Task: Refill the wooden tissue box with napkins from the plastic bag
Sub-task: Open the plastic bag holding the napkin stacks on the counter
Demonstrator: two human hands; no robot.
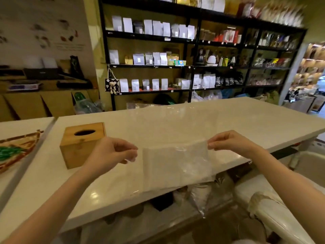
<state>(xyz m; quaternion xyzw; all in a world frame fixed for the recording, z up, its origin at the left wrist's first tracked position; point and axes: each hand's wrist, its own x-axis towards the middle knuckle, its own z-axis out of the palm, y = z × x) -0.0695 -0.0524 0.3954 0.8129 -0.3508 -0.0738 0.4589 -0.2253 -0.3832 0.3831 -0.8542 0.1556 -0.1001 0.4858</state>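
A clear plastic bag [175, 166] holding a white stack of napkins hangs above the white counter [228, 124], stretched between both hands. My left hand [112, 154] pinches the bag's left edge. My right hand [228, 142] pinches its right top corner. More clear film of the bag spreads upward and away over the counter. The wooden tissue box [80, 143] stands on the counter to the left of my left hand, its oval top slot dark, with no napkin showing in it.
A second white table [21, 125] at the left carries a woven tray [15, 150]. Black shelving [193, 66] with bags and kettles lines the back wall. Below the counter's near edge lie plastic-wrapped bundles [207, 196] and a white seat [263, 205].
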